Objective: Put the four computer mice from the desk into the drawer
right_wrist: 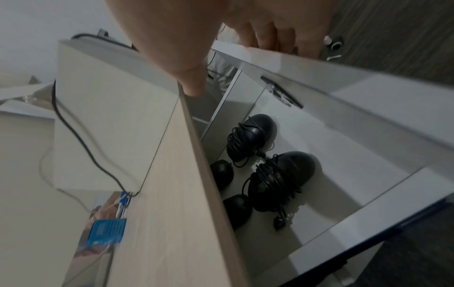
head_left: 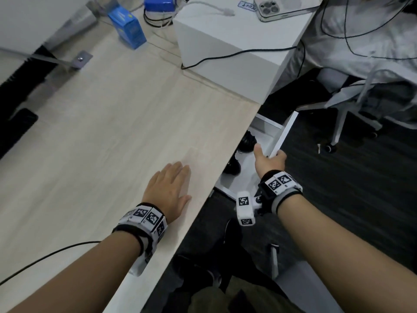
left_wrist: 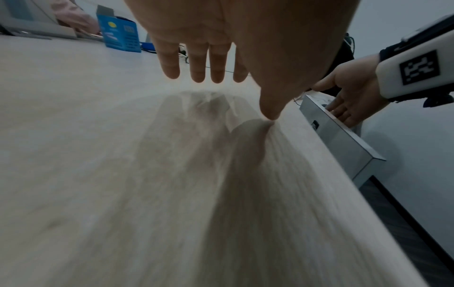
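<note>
Four black mice lie inside the open white drawer (right_wrist: 319, 77). Two have cords wound round them: one mouse (right_wrist: 248, 139) farther in and one mouse (right_wrist: 282, 178) nearer. Two smaller mice (right_wrist: 222, 172) (right_wrist: 237, 210) are half hidden under the desk edge. In the head view only two dark mice (head_left: 247, 143) (head_left: 232, 166) show in the drawer (head_left: 286, 129). My right hand (head_left: 268, 161) rests on the drawer front's top edge, with its fingers (right_wrist: 282, 38) on the outer face and its thumb stretched out over the inside. My left hand (head_left: 173, 184) lies flat on the light wooden desk (head_left: 101, 132), holding nothing.
A white box (head_left: 225, 41) with a phone (head_left: 277, 7) on it stands at the desk's far right, a black cable across it. A blue carton (head_left: 128, 28) stands behind. An office chair (head_left: 352, 98) and a seated person are right of the drawer. Dark carpet lies below.
</note>
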